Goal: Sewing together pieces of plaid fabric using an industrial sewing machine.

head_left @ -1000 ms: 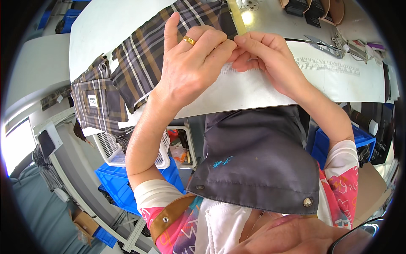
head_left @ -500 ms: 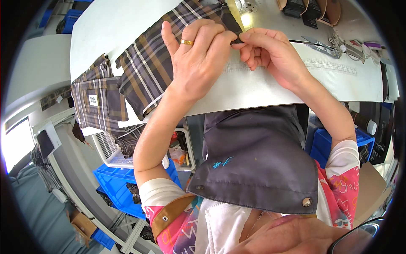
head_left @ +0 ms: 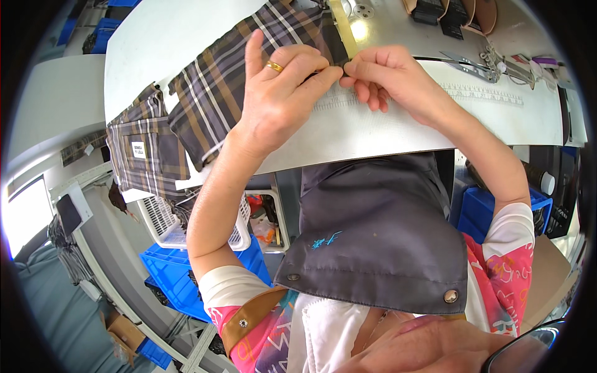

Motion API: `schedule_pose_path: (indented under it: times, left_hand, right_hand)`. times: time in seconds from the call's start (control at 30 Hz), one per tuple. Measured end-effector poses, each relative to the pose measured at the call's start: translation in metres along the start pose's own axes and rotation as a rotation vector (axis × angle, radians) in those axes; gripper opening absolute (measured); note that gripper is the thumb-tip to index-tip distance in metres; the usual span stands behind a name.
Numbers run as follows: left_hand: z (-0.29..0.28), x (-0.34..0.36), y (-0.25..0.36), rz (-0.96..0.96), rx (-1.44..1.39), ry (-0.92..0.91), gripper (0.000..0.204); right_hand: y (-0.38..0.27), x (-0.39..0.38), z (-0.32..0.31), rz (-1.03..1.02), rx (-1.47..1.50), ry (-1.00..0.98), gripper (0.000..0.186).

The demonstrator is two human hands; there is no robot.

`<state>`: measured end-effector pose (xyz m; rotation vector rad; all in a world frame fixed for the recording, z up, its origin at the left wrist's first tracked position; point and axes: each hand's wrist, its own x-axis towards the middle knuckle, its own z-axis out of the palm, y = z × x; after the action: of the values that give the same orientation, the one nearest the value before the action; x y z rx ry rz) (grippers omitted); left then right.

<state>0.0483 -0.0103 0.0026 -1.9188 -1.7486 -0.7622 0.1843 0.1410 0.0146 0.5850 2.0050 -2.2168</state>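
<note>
A brown and grey plaid garment (head_left: 249, 74) lies across the white sewing table (head_left: 398, 124) and hangs over its left edge. My left hand (head_left: 283, 87), with a gold ring on one finger, presses on the plaid cloth and pinches its edge. My right hand (head_left: 382, 74) pinches the same edge from the right, fingertips touching those of the left hand. A yellowish strip (head_left: 344, 25) runs away from the pinched spot toward the sewing machine's needle area at the top.
Scissors (head_left: 466, 59) and small tools lie at the table's far right. Dark labels (head_left: 444, 9) sit at the top edge. A white basket (head_left: 168, 217) and blue crates (head_left: 180, 280) stand below the table on the left. A grey apron (head_left: 379, 230) covers my lap.
Both hands have moved slightly up the table with the plaid cloth edge. The garment has slid forward toward the machine.
</note>
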Motion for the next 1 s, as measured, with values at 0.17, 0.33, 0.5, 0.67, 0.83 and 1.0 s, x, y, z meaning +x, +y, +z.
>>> schedule_pose_path:
  times: [0.17,0.33,0.5,0.67,0.83,1.0]
  left_hand:
    - [0.015,-0.016,0.002,-0.088,-0.137,-0.133,0.02]
    - [0.014,-0.013,0.003,-0.196,-0.271,-0.164,0.014]
    - [0.015,-0.008,0.005,-0.207,-0.308,-0.153,0.016]
    - [0.019,-0.011,-0.004,-0.128,-0.314,-0.13,0.022]
    - [0.023,-0.003,-0.018,-0.101,-0.314,-0.115,0.018]
    - [0.031,0.002,-0.035,-0.066,-0.281,-0.064,0.021]
  right_hand:
    - [0.005,-0.008,-0.021,-0.315,-0.947,0.138,0.013]
    - [0.022,0.008,-0.036,-0.724,-1.045,0.331,0.019]
    - [0.01,0.046,-0.046,-0.976,-1.231,0.232,0.037]
    - [0.012,0.055,-0.053,-0.985,-1.268,0.217,0.039]
    - [0.017,0.055,-0.054,-0.968,-1.225,0.261,0.039]
    - [0.016,0.054,-0.053,-0.985,-1.249,0.236,0.037]
